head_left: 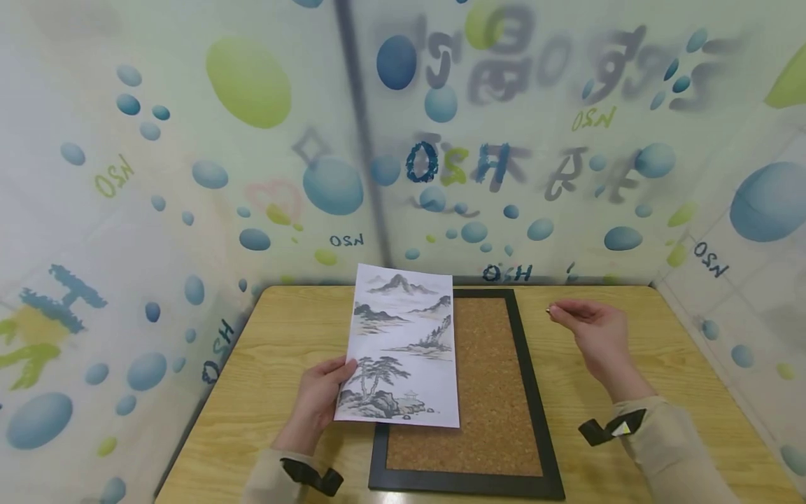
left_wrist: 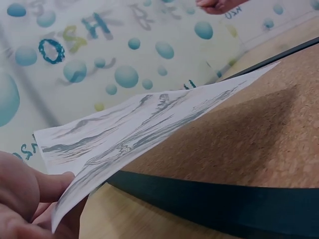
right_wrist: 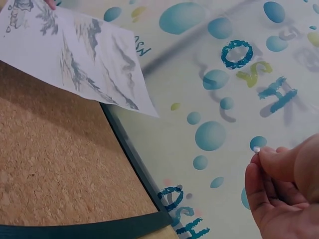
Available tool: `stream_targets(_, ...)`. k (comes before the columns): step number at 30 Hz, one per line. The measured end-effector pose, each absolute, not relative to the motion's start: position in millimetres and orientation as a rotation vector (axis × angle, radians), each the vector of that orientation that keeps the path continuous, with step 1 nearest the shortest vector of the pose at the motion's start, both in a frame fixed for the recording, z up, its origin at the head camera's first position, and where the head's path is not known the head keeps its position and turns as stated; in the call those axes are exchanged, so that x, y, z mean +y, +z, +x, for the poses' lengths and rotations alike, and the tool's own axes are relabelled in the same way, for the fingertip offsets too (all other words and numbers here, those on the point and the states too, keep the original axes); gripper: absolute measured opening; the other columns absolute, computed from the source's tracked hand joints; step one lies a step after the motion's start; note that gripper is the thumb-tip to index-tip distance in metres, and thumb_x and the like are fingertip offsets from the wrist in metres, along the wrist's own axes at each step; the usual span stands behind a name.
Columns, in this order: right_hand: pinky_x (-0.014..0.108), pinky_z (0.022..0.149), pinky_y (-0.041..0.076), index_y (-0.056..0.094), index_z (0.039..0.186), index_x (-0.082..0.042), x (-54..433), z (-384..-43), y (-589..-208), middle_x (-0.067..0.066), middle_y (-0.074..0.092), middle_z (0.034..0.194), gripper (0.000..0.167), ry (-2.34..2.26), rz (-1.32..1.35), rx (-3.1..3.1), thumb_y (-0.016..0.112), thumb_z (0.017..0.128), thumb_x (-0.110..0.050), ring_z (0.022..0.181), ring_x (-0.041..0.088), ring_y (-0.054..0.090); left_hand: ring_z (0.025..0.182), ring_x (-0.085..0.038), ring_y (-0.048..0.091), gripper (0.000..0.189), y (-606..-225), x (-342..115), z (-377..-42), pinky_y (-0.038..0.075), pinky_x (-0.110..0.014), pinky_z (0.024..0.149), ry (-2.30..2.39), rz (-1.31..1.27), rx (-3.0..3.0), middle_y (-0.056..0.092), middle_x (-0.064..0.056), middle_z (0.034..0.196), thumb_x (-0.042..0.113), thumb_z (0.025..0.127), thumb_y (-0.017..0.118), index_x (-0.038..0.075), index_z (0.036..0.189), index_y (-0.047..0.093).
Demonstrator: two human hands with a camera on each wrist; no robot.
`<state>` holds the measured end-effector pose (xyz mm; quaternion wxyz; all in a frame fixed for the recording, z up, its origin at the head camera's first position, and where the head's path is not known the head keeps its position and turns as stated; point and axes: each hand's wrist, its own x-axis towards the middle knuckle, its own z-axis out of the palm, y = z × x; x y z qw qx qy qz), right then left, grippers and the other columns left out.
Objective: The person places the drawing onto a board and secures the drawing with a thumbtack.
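Note:
A sheet of paper printed with an ink landscape of mountains and pines is held up over the left part of a cork board. My left hand pinches the sheet's lower left edge, thumb on the printed face. In the left wrist view the paper slants above the cork and casts a shadow on it. Right of the board, my right hand is raised, pinching a small silvery pin between thumb and index finger. Its other fingers are curled.
The board has a dark frame and lies flat on a wooden table. Behind the table stands a pale curtain with blue and green bubble prints, and similar panels close in on both sides. Black straps circle both wrists.

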<state>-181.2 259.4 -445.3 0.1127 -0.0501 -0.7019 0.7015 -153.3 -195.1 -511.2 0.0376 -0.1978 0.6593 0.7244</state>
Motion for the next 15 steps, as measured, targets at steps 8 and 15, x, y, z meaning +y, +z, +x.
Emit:
stream_targets(8, 0.022, 0.083, 0.059, 0.071, 0.117, 0.015, 247.3, -188.0, -447.2, -0.002, 0.079, 0.097, 0.027, 2.004, -0.117, -2.115, 0.078, 0.095, 0.000, 0.089, 0.012, 0.076, 0.087, -0.018, 0.072, 0.046, -515.0, -181.7, -151.6, 0.061, -0.030, 0.072, 2.247, -0.595, 1.992, 0.075, -0.015, 0.105, 0.009, 0.101, 0.073, -0.017, 0.137, 0.059)
stream_targets(15, 0.024, 0.083, 0.060, 0.072, 0.115, 0.013, 237.9, -195.0, -450.4, -0.001, 0.079, 0.097, 0.026, 2.053, -0.122, -2.073, 0.080, 0.093, 0.001, 0.090, 0.014, 0.076, 0.089, -0.019, 0.071, 0.045, -515.0, -167.3, -149.1, 0.060, -0.029, 0.072, 2.230, -0.583, 1.995, 0.075, -0.016, 0.107, 0.011, 0.101, 0.074, -0.016, 0.135, 0.061)
